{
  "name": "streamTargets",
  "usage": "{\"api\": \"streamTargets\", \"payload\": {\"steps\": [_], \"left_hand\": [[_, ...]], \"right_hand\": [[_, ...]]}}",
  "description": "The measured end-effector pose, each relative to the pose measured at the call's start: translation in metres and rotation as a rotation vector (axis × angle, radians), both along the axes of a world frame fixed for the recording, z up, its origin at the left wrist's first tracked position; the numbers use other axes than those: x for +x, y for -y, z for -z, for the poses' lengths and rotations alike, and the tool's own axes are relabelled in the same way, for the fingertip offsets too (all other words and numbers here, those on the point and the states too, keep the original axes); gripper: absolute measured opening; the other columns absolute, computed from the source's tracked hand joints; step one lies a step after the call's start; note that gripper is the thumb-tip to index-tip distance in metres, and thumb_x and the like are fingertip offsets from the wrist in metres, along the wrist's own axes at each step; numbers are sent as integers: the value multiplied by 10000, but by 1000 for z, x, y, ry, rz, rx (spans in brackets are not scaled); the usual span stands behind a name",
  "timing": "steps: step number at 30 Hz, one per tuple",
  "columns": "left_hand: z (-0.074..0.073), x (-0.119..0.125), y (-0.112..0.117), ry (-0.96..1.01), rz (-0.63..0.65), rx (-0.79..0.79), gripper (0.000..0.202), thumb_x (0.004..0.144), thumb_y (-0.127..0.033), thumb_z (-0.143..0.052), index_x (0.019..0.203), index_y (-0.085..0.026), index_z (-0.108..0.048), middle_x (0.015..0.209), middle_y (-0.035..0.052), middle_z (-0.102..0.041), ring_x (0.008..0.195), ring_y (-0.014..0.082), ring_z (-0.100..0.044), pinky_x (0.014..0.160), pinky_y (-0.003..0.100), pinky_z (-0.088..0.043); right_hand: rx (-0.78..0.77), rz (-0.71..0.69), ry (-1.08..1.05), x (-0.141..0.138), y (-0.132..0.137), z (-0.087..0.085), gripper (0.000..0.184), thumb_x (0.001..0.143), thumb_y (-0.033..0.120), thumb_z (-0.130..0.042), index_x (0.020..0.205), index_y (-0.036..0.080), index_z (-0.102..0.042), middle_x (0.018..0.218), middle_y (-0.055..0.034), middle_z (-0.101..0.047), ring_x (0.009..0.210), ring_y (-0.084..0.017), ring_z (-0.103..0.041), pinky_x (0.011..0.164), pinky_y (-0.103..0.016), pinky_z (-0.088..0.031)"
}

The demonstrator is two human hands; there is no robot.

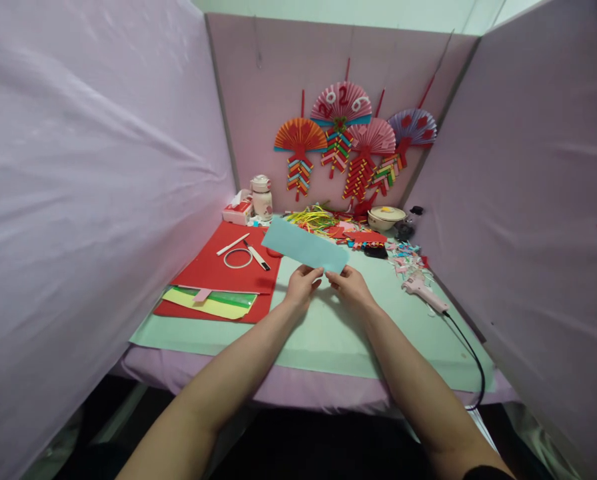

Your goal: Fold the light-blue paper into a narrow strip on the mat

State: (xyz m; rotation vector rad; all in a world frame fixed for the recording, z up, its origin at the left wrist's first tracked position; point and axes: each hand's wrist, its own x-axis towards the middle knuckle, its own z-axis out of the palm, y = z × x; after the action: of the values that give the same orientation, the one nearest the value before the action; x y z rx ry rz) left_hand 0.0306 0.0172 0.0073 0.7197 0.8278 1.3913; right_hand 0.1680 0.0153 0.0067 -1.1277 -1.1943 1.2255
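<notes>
At frame centre, my left hand (302, 283) and right hand (349, 285) pinch the light blue paper strip (304, 245) above the green mat (328, 333).

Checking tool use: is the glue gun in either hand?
No, the glue gun lies on the mat; the left hand and right hand hold a blue paper.

The paper strip (306, 245) at the left hand (302, 283) and right hand (351, 285) is plain light blue. Beneath them the surface (328, 333) is mint green. Left of the hands lie red sheets (218, 270). To their right the glue gun (421, 288) is pink. Beyond them the paper fans (342, 103) are orange, pink and purple, with multicoloured striped tails.
</notes>
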Motion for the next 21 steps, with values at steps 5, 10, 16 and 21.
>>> {"api": "streamTargets", "payload": {"steps": [5, 10, 16, 21], "left_hand": [[-1, -3, -5, 123, -35, -9, 277, 623, -195, -838, 834, -143, -667, 877, 46, -714, 821, 153, -654, 851, 317, -510], [-3, -6, -7, 106, -55, -83, 179, 710, -163, -802, 790, -98, -656, 794, 55, -708, 732, 134, -660, 853, 330, -540], [-6, -18, -16, 135, -159, -115, 142, 807, -143, -731, 762, -124, -598, 730, 26, -688, 644, 106, -659, 863, 339, -559], [-10, -35, -26, 163, -263, -143, 163, 821, -125, -714, 751, -144, -568, 735, 18, -694, 647, 103, -670, 853, 320, -566]], "right_hand": [[27, -5, 64, 7, 0, -3, 341, 595, 421, -783, 755, 177, -606, 613, 42, -551, 574, -106, -439, 568, -254, -344], [45, 12, 47, 10, -3, -2, 353, 575, 428, -783, 749, 176, -607, 587, 52, -531, 564, -107, -431, 565, -254, -332], [47, 84, 51, 19, -11, 2, 341, 557, 413, -773, 723, 180, -589, 580, 42, -551, 557, -109, -439, 554, -253, -329], [59, 121, -24, 28, -20, 5, 434, 522, 407, -791, 838, 196, -581, 631, 33, -603, 561, -110, -459, 556, -250, -355]]}}
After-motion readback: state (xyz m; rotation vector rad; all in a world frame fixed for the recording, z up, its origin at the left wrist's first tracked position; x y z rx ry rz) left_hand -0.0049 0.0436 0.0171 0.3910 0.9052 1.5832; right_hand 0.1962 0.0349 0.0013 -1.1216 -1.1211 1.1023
